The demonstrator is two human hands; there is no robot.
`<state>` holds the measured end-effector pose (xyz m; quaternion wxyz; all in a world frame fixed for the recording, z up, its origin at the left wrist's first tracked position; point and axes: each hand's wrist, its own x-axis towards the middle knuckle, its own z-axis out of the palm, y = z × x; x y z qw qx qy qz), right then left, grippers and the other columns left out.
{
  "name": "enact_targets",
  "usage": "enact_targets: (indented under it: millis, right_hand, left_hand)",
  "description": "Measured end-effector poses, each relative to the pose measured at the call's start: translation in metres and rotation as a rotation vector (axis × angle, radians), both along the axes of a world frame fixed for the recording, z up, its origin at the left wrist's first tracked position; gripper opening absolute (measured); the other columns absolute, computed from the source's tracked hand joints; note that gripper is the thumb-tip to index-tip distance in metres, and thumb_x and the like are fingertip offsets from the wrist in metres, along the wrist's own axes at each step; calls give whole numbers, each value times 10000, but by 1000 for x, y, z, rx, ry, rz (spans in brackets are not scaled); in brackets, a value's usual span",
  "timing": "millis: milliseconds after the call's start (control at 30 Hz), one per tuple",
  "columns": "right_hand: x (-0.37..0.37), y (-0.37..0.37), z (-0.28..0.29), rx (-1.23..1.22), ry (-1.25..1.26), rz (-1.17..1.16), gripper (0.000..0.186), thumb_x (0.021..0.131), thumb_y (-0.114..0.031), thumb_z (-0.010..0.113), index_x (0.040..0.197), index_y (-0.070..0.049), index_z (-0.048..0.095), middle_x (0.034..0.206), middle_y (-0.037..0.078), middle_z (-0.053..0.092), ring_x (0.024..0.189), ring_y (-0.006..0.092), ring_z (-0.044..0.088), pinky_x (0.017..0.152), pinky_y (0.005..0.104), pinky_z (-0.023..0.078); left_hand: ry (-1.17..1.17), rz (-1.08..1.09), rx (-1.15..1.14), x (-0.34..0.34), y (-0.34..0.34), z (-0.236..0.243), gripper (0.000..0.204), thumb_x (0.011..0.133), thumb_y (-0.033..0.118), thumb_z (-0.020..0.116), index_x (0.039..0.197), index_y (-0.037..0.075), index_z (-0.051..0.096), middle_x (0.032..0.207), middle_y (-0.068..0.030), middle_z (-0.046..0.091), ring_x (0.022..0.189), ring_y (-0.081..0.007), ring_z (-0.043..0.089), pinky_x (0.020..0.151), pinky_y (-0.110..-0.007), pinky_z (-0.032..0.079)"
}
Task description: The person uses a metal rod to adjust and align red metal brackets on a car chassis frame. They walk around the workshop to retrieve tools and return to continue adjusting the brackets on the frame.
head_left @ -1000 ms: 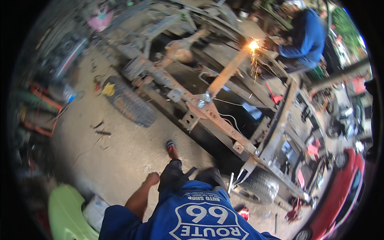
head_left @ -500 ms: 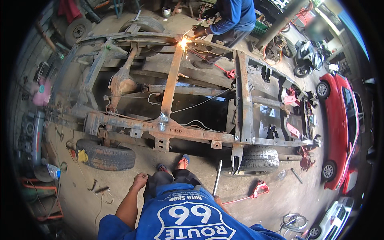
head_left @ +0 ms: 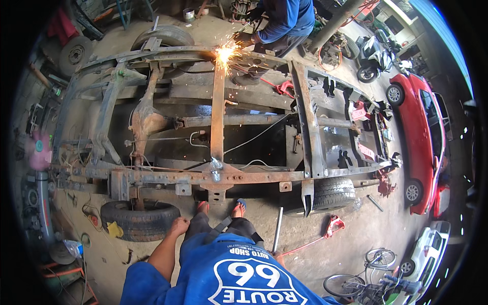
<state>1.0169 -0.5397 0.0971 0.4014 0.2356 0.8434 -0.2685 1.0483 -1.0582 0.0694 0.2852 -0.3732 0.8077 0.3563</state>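
Observation:
My left hand (head_left: 179,226) hangs beside my left thigh, fingers curled, with nothing visible in it. On my other side a straight, silvery metal pipe (head_left: 278,230) points up and away from me. My right hand (head_left: 277,255) grips its near end, though my blue shirt hides most of that hand. In front of my sandalled feet lies a rusty vehicle chassis frame (head_left: 249,177) with crossmembers and an axle (head_left: 147,119). A shiny grey patch (head_left: 216,170) marks the joint of the brown crossmember (head_left: 217,112) and the near rail.
Across the frame a person in blue (head_left: 284,23) works where sparks (head_left: 224,56) fly. Tyres (head_left: 140,221) lie under the near rail. A red floor jack (head_left: 334,226) stands to my right, with bicycles (head_left: 345,284) nearer. A red car (head_left: 419,142) is parked far right.
My viewpoint has shifted and turned slightly, so the chassis sits farther left at its far side. My feet have stepped a little. The sparks spread wider. Both hands keep their hold and place.

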Motion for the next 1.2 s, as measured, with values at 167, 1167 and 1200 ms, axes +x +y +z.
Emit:
enact_targets:
  millis: [167,1167,1200]
  right_hand:
    - [31,-46,-4,-54,124,109,374,879,-386,689,917,-14,675,783,188,688,752,243,653,688,415,500]
    - [-332,-318,72,-519,296,49,423,960,-222,591,1338,-42,531,762,95,608,571,181,571,479,339,485]
    - [-329,-320,76,-494,330,77,436,959,-237,598,1349,-55,523,751,79,591,564,164,552,473,329,473]
  left_hand:
    - [-66,85,181,5,-35,0,273,885,212,609,1080,36,687,995,-157,724,876,-254,712,782,-374,545]
    - [-170,287,132,99,-82,31,390,888,238,622,1184,-14,654,1209,-253,645,1157,-384,609,977,-416,475]
    - [-158,251,129,95,-82,34,386,890,249,622,1182,-2,659,1205,-245,649,1154,-380,611,974,-417,476]
